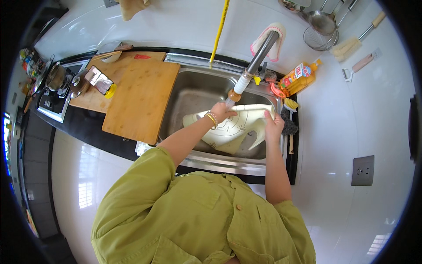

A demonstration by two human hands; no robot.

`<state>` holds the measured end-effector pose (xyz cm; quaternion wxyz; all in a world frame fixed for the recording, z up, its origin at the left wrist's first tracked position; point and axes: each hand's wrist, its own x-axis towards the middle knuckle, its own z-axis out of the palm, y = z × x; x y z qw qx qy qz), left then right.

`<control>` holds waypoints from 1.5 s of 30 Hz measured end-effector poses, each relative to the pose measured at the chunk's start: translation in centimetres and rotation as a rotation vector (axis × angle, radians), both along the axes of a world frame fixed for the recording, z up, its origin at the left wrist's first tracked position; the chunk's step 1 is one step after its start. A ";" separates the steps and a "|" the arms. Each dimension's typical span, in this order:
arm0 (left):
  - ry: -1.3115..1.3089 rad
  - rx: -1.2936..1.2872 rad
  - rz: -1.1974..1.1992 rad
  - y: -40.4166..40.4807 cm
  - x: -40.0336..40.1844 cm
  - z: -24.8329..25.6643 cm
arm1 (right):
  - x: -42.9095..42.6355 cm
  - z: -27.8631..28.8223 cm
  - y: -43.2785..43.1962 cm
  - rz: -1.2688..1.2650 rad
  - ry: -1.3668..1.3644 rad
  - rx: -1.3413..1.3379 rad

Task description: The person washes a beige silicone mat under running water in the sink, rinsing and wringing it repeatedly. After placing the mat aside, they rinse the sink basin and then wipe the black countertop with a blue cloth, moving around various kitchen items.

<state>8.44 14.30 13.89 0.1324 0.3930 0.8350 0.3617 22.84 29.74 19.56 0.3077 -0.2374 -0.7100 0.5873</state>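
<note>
A cream, flexible mat with a dark printed pattern (230, 127) hangs bent in the stainless steel sink (194, 89). My left hand (221, 113), with bracelets at the wrist, is at the mat's upper edge under the faucet (242, 84); its fingertips are partly hidden, so its grip cannot be told. My right hand (273, 125) pinches the mat's right corner, thumb on top. Water seems to run from the faucet's end beside my left hand. The mat's lower folds rest near the drain.
Wooden cutting boards (141, 99) overlap the sink's left side, with a propped phone (99, 80) on them. A gas stove (62, 89) stands farther left. An orange detergent bottle (300, 79), a yellow-bristled brush (291, 105) and a dark scourer (289, 123) line the right edge.
</note>
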 end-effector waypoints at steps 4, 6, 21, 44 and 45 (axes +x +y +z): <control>-0.170 0.031 -0.017 1.4 -2.7 -2.2 | -0.8 -0.2 2.1 -0.061 0.122 -0.083; -0.038 -0.113 -0.071 0.6 -5.0 -5.9 | -0.9 0.4 2.6 -0.138 0.221 -0.196; 0.495 0.141 0.104 -9.8 -7.3 0.8 | 3.1 -1.4 6.9 -0.107 0.146 -0.335; 0.093 -0.818 -0.060 -10.3 -2.7 -14.2 | 5.6 -18.5 4.0 -0.063 -0.920 -0.120; 0.106 -0.800 -0.129 -9.9 -1.6 -15.0 | 6.3 -20.4 4.6 0.002 -0.952 -0.109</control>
